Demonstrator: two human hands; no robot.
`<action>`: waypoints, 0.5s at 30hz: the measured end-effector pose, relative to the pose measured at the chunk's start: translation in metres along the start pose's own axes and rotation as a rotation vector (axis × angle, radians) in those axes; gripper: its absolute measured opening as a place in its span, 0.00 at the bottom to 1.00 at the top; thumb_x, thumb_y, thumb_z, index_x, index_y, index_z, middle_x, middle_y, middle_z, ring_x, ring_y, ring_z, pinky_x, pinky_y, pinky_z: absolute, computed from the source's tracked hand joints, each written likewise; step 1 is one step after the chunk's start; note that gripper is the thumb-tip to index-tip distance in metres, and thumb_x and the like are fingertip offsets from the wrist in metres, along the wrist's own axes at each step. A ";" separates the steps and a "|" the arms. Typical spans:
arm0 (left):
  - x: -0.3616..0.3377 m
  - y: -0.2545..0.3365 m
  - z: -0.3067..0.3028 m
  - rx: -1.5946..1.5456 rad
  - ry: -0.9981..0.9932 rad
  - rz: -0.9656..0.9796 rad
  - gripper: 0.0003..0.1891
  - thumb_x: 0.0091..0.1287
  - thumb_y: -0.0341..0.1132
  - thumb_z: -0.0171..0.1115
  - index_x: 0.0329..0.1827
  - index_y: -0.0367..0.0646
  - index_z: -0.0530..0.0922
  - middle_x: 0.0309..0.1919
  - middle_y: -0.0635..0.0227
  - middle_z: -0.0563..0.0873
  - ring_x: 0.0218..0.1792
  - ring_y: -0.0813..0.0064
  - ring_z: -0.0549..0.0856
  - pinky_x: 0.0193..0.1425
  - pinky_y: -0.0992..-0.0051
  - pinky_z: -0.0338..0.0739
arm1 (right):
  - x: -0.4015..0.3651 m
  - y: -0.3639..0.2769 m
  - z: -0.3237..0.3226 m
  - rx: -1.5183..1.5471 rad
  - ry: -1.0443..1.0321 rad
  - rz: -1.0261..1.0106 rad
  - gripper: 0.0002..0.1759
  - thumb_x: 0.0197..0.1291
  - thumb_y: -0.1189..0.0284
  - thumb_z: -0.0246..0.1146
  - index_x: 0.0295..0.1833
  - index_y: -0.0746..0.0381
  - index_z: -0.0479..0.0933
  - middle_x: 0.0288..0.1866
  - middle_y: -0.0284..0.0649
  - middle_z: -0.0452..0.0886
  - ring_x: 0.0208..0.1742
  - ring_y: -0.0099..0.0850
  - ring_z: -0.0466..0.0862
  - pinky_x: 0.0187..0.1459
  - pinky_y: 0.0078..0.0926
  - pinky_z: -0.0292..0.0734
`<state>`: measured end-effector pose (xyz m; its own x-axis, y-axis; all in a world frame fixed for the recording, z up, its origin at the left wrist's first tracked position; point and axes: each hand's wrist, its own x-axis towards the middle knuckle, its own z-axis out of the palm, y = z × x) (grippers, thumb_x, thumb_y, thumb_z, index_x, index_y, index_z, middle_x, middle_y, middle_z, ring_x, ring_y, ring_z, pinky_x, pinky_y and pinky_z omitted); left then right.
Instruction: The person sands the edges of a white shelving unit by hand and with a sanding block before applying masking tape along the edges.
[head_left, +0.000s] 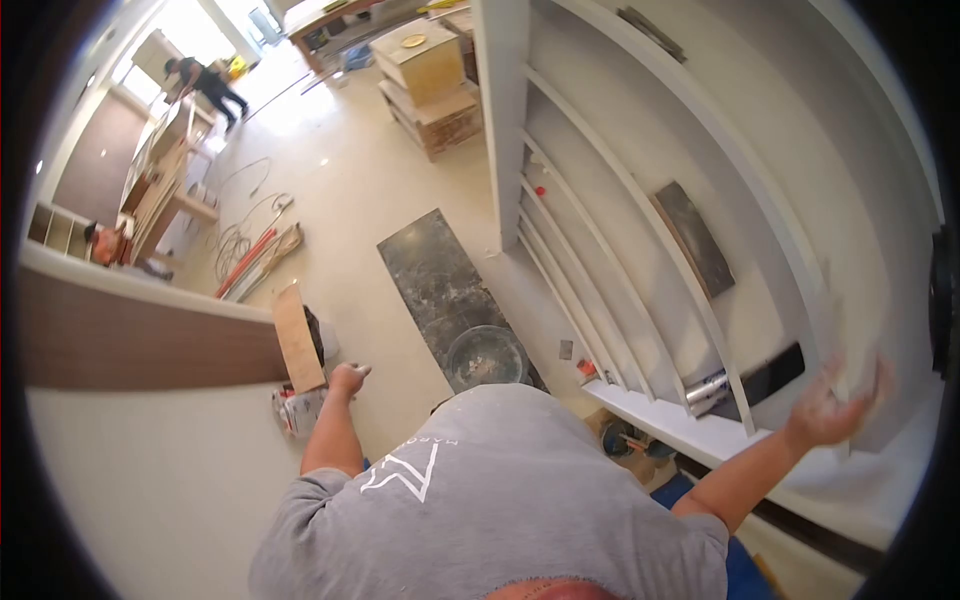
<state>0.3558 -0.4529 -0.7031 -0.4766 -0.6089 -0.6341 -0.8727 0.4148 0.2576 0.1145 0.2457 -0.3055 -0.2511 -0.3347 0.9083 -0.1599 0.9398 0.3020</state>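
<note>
My left hand [348, 380] hangs low at my side with the fingers curled in. Something small and pale shows at its fingertips, too small to name. Near it stands a brown board [299, 338], with a white container behind it. My right hand [838, 405] is raised at the front edge of a white shelf unit [775, 215]. Motion smears its fingers, so I cannot make out whether they hold anything. On the shelves close to that hand lie a silver cylinder [708, 392] and a dark flat panel [778, 372]. A dark rectangular block [695, 238] rests higher up.
In front of me a round basin [487, 358] stands on a dark, stained board [430, 275]. Cables [232, 238] and long red tools [246, 262] lie on the floor. Wooden boxes [425, 85] stand ahead. Another person [208, 88] leans at a far workbench [165, 190].
</note>
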 end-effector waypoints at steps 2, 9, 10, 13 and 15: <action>-0.016 0.028 0.018 -0.055 -0.003 -0.022 0.33 0.67 0.54 0.70 0.66 0.36 0.82 0.58 0.42 0.87 0.49 0.51 0.91 0.52 0.59 0.87 | 0.020 -0.022 0.041 0.083 -0.127 -0.029 0.23 0.65 0.68 0.74 0.62 0.65 0.79 0.60 0.49 0.84 0.61 0.52 0.84 0.63 0.45 0.78; -0.044 0.039 0.069 0.035 0.007 0.208 0.31 0.66 0.54 0.71 0.62 0.36 0.84 0.63 0.42 0.84 0.65 0.50 0.84 0.71 0.62 0.76 | 0.044 -0.059 0.102 0.015 -0.557 0.244 0.22 0.66 0.59 0.71 0.60 0.59 0.82 0.54 0.42 0.87 0.57 0.48 0.85 0.55 0.43 0.81; -0.049 0.039 0.069 0.019 -0.018 0.181 0.31 0.66 0.54 0.71 0.62 0.36 0.84 0.62 0.42 0.85 0.64 0.50 0.84 0.70 0.62 0.77 | 0.043 -0.059 0.103 -0.004 -0.605 0.240 0.21 0.67 0.57 0.71 0.59 0.59 0.83 0.52 0.42 0.87 0.56 0.47 0.85 0.54 0.43 0.82; -0.059 0.029 0.078 -0.030 -0.082 0.080 0.30 0.67 0.53 0.71 0.63 0.37 0.84 0.59 0.42 0.86 0.61 0.51 0.87 0.67 0.62 0.79 | 0.038 -0.055 0.110 0.043 -0.561 0.216 0.18 0.68 0.58 0.70 0.55 0.59 0.85 0.49 0.43 0.86 0.52 0.49 0.85 0.50 0.44 0.82; -0.064 0.025 0.084 -0.072 -0.116 -0.025 0.30 0.67 0.52 0.71 0.63 0.37 0.84 0.56 0.43 0.88 0.56 0.51 0.89 0.62 0.62 0.82 | 0.038 -0.056 0.111 0.055 -0.530 0.188 0.18 0.68 0.59 0.70 0.54 0.60 0.85 0.47 0.44 0.86 0.51 0.49 0.85 0.49 0.44 0.82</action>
<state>0.3732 -0.3466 -0.7174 -0.4426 -0.5343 -0.7202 -0.8915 0.3483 0.2895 0.0075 0.1726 -0.3198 -0.7231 -0.1641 0.6710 -0.1119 0.9864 0.1206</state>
